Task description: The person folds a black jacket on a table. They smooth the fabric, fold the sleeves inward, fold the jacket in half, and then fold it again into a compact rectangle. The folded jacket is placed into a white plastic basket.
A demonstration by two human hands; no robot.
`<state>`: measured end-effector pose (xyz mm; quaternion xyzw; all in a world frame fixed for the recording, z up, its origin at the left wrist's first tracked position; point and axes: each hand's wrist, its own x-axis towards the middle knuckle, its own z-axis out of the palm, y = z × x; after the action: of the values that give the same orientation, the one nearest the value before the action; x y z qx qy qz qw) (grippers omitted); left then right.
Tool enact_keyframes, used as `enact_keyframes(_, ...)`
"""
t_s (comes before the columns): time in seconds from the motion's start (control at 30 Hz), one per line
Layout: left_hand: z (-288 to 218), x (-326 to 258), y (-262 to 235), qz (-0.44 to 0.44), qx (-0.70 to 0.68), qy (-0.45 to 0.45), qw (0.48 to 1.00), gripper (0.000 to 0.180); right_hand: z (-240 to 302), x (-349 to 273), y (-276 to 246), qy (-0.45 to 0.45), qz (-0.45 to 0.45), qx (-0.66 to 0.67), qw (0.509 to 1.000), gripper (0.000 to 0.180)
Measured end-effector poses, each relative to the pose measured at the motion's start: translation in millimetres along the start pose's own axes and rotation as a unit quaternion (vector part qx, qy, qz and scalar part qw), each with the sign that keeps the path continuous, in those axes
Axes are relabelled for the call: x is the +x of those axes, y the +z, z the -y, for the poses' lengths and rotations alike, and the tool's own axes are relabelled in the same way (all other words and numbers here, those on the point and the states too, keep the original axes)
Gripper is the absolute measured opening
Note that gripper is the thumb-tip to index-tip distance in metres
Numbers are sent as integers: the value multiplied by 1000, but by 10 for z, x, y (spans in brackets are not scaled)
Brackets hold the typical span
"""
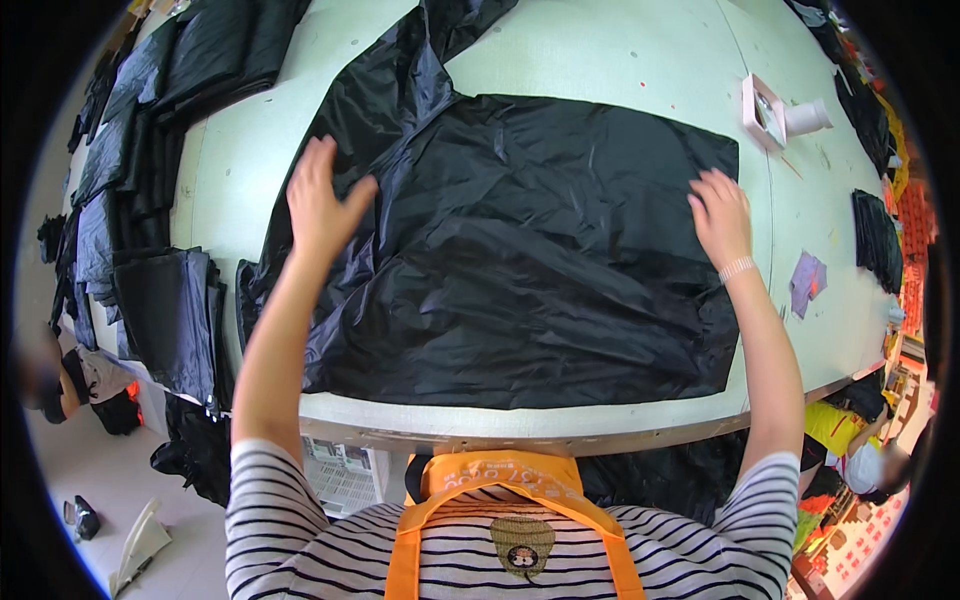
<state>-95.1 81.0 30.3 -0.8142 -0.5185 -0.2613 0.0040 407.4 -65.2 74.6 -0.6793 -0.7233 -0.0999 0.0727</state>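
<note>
A large black garment of thin, shiny cloth (540, 240) lies spread and wrinkled across the pale table. One narrow part of it runs up toward the far edge, left of the middle. My left hand (325, 200) is over the garment's left side, fingers stretched and thumb apart, holding nothing. At the right edge of the cloth my right hand (722, 212) rests with its fingers slightly bent and apart, nothing gripped. A light band circles my right wrist. Whether the palms press on the cloth is hidden.
Folded black garments (165, 300) are stacked along the table's left side. A pink box (763, 112) and a white thread cone (808, 117) stand at the far right, near a greyish scrap (808, 282). Beyond the right edge another person (860, 450) is partly seen.
</note>
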Motion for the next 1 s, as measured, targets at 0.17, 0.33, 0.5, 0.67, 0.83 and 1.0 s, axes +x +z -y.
enact_keyframes(0.17,771,1063,433,198,-54,-344,916,104,0,1025,789,51,196,-106,974,68)
enact_keyframes(0.33,610,1215,415,313,-80,-314,893,71,-87,1258,898,81,273,-64,957,55)
enact_keyframes(0.5,339,801,75,94,-4,-165,982,52,-106,808,336,79,114,23,990,21)
enact_keyframes(0.67,251,-723,-842,-187,-7,-16,982,23,168,-405,-759,-57,-137,32,988,32)
enact_keyframes(0.83,-201,-1969,-1394,-6,41,142,989,43,506,-1958,-860,-141,-15,84,986,37)
enact_keyframes(1.0,-151,-2389,-1252,234,-4,64,970,57,755,-2708,-344,-67,126,138,980,47)
